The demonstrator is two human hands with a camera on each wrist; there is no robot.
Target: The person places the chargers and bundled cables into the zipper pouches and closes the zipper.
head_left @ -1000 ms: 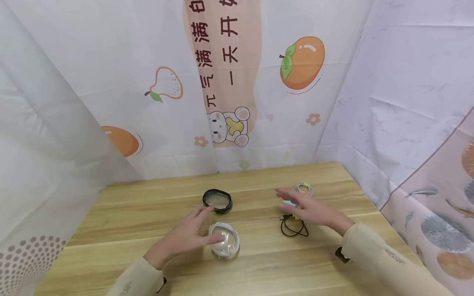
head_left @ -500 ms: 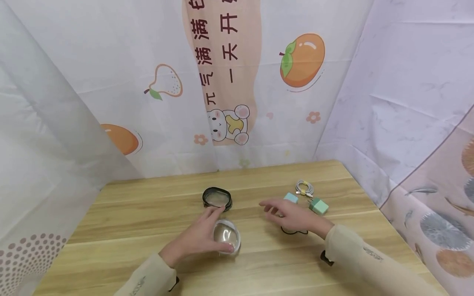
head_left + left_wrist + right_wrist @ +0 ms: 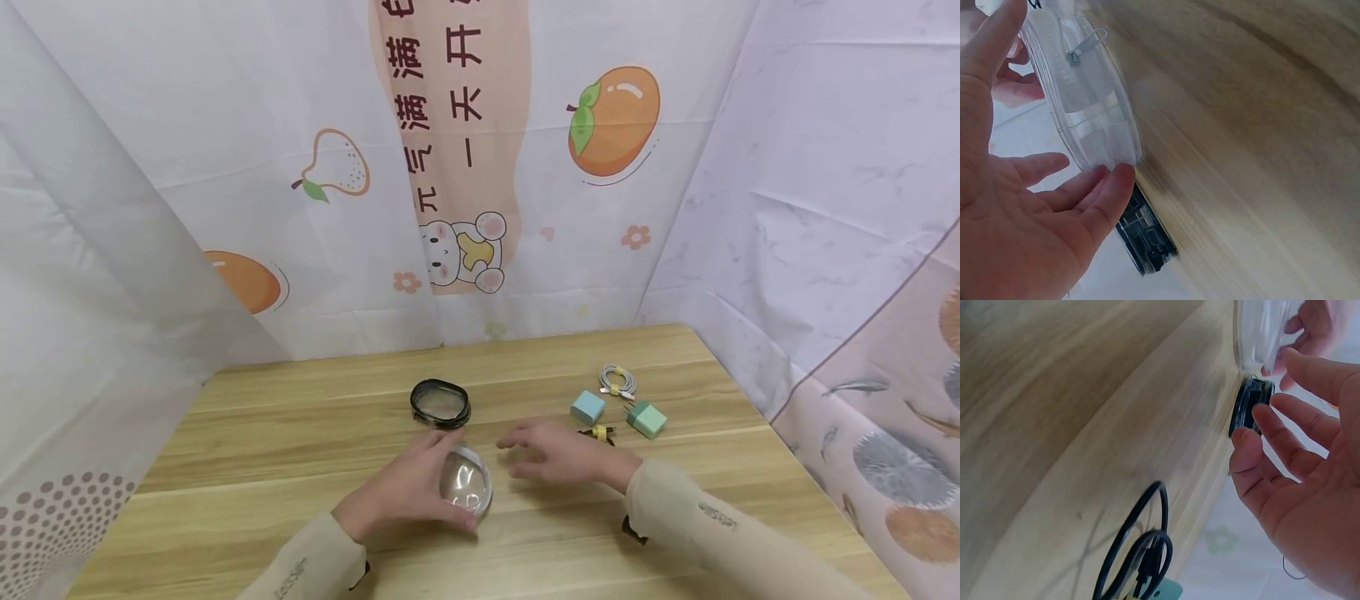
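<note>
A round clear plastic zip case (image 3: 467, 483) lies near the middle of the wooden table. My left hand (image 3: 408, 493) spans it from the left, thumb on the near side and fingers on the far side. In the left wrist view fingertips press the wall of the zip case (image 3: 1100, 119), and its zip pull (image 3: 1088, 45) points up. To the right of the case is my right hand (image 3: 551, 454), held low over the table with loosely bent fingers and nothing in them. The right wrist view shows its fingers (image 3: 1297, 415) a short way from the case.
Behind the clear case sits a black-rimmed case (image 3: 440, 404). On the right are a blue charger (image 3: 587, 407), a green charger (image 3: 647, 418), a coiled grey cable (image 3: 617, 382) and a black cable (image 3: 1163, 544), partly behind the right hand in the head view. Printed curtains (image 3: 337, 275) border the table.
My left hand has closed around the clear case, which has shifted slightly right. My right hand has moved left from over the chargers and cables toward the case, uncovering the chargers.
</note>
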